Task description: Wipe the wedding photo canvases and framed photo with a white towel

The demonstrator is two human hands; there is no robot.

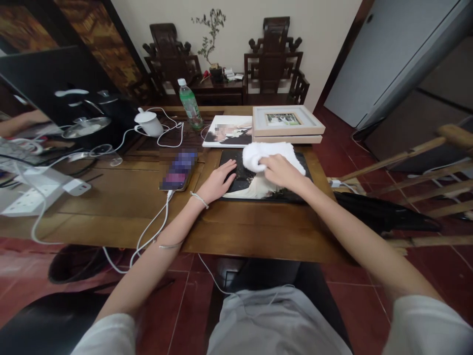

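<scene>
A dark photo panel (236, 181) with a pale figure on it lies flat near the front of the wooden table. My right hand (280, 170) grips a white cloth (287, 152) and presses it onto the panel's upper right part. The cloth and hand cover much of the picture. My left hand (218, 181) rests at the panel's left edge with its fingers stretched out, holding nothing. Left of that hand lies a phone (180, 169) with a lit screen and a white cable plugged in.
Behind the panel are a white-edged photo print (225, 144) and stacked pale frames (258, 132). A green-labelled bottle (191, 106) and a lidded white cup (150, 123) stand farther back. White power strips (31, 197) and cables lie left. Another person's arm (22, 123) shows at far left.
</scene>
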